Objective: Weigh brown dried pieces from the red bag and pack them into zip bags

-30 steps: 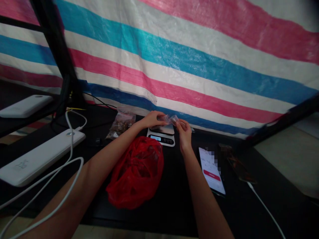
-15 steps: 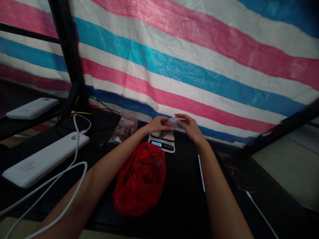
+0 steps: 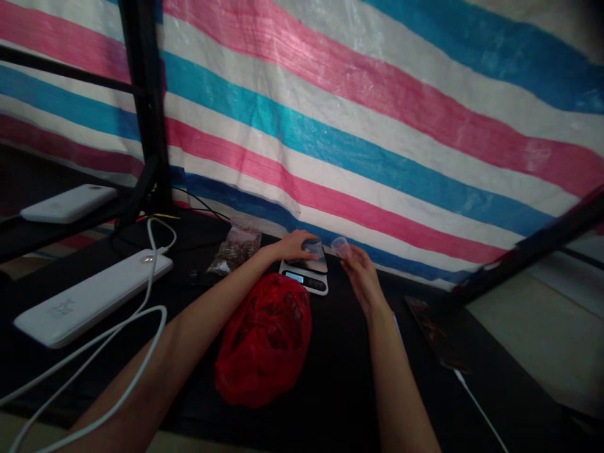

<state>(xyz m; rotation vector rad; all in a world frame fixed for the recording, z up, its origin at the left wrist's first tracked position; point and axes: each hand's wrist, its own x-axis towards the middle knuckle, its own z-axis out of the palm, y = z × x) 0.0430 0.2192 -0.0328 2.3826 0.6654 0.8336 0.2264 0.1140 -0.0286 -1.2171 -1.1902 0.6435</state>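
The left hand (image 3: 298,246) has its thumb and fingers on a small clear plastic bag (image 3: 318,251), with the bag in the gap between them. What is inside that bag is too dark to tell. The right hand (image 3: 361,270) grips a little clear plastic cup (image 3: 338,246) with its fingertips. The cup is tilted and sits just to the right of the small bag, apart from it.

Right under the left hand is a white digital scale (image 3: 307,280) with a lit screen. I cannot tell if the small bag touches the scale's top.

Closer to the person than the left hand, by the left arm, is a red plastic bag (image 3: 264,346), all crinkly. To the left of the left hand lies a clear zip bag of brown bits (image 3: 237,250). Farther left is a big white power bank (image 3: 94,299) with a white cord (image 3: 150,277).

To the right of the right hand, and nearer the person, a dark phone (image 3: 435,332) lies on the black table (image 3: 340,371), with a white cord (image 3: 481,406) at its end. Behind both hands hangs a striped plastic sheet (image 3: 325,119) in pink, blue and white.
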